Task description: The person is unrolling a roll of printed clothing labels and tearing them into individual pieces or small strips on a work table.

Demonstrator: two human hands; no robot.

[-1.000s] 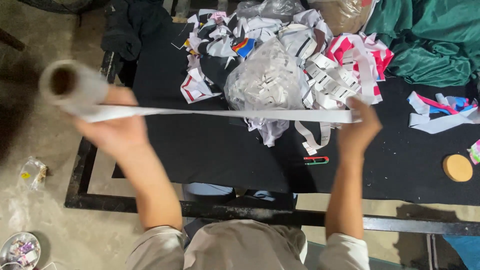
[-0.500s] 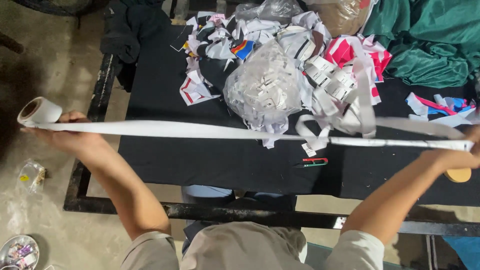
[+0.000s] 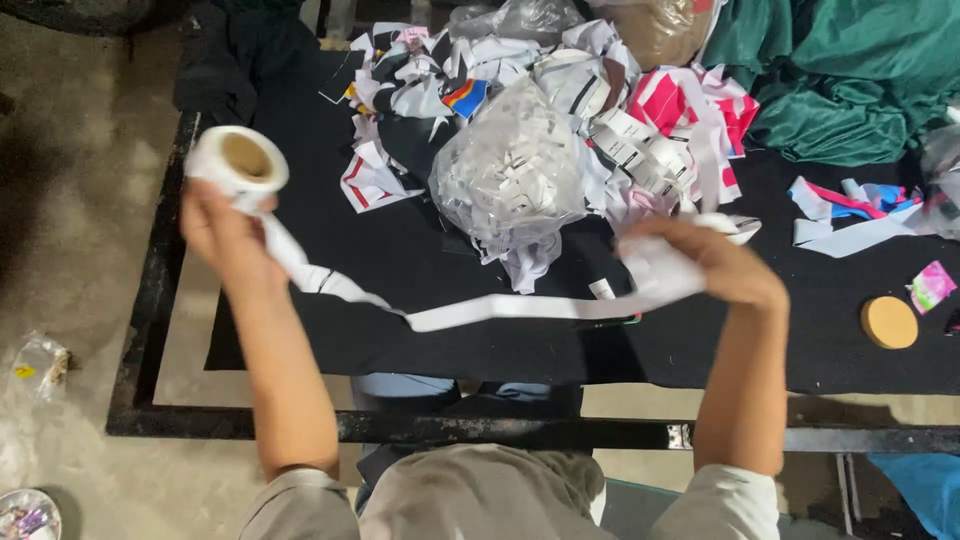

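Note:
My left hand (image 3: 222, 228) grips a roll of white ribbon tape (image 3: 238, 160) with a brown cardboard core, held up over the left edge of the black table (image 3: 330, 330). A long white strip (image 3: 480, 308) sags from the roll across the table to my right hand (image 3: 715, 262), which pinches its free end. Behind the strip lies a clear plastic bag of white printed labels (image 3: 515, 170).
A heap of white, pink and coloured fabric labels (image 3: 640, 110) covers the table's back. Green cloth (image 3: 850, 80) lies at the back right, dark cloth (image 3: 240, 50) at the back left. A round cork-coloured disc (image 3: 889, 322) sits at the right. Concrete floor (image 3: 70, 260) at left.
Both hands have come inward from a wide stretch. The strip, taut before, now hangs slack and curved. The roll has risen and moved right.

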